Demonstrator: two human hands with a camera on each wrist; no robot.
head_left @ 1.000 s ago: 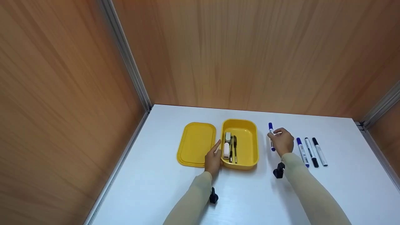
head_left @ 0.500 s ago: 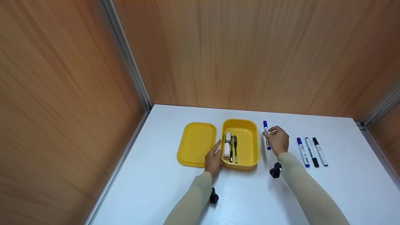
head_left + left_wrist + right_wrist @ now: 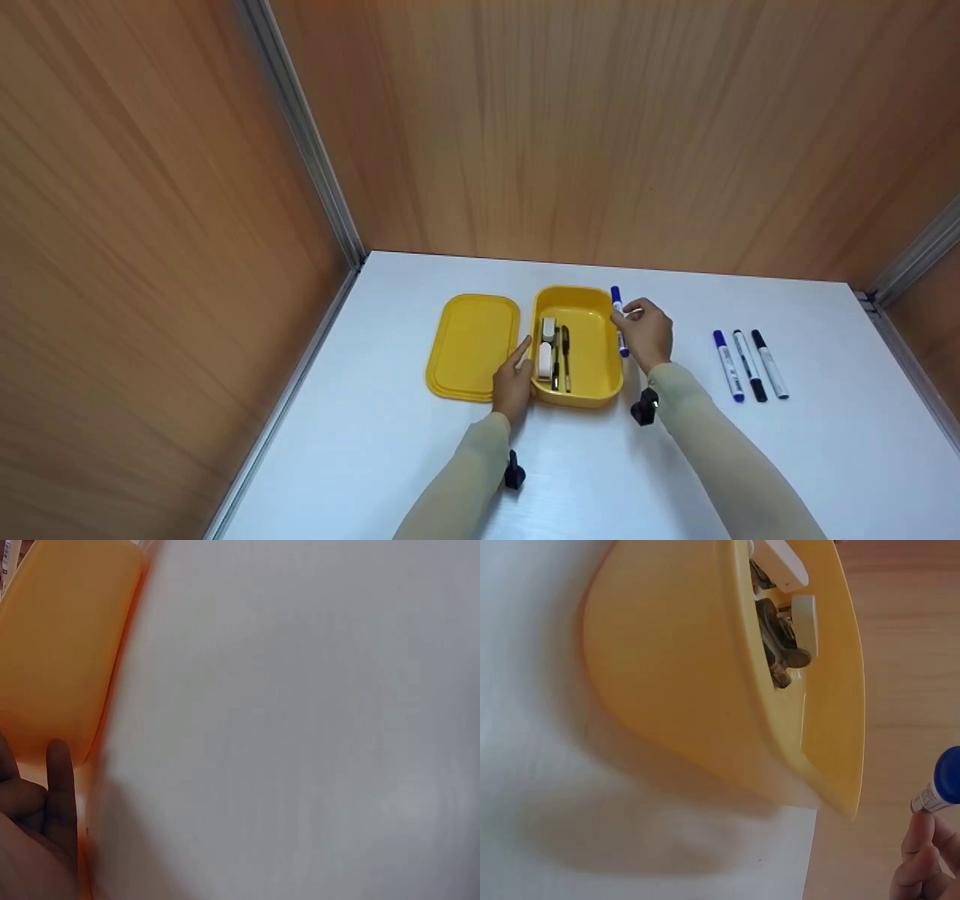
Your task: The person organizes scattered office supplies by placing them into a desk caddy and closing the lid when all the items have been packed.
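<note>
My right hand [image 3: 645, 332] pinches a blue-capped white marker [image 3: 619, 320] and holds it above the right rim of an open yellow box [image 3: 592, 352]. The marker's blue cap [image 3: 949, 776] shows above my fingers in the right wrist view, beside the yellow box [image 3: 675, 682]. Inside the box lie two white erasers [image 3: 545, 349] and dark pens [image 3: 559, 358]. My left hand [image 3: 513, 379] rests at the box's left wall, index finger stretched along the rim. The yellow lid [image 3: 471, 345] lies flat to the left of the box.
Three markers lie side by side on the white table [image 3: 420, 450] at the right: a blue one [image 3: 728, 366] and two black ones [image 3: 750, 365] [image 3: 770, 364]. Wooden walls close the table at the back and left.
My right hand has carried the blue marker leftward, from the open table to the right rim of the yellow box. The left hand has stayed at the box.
</note>
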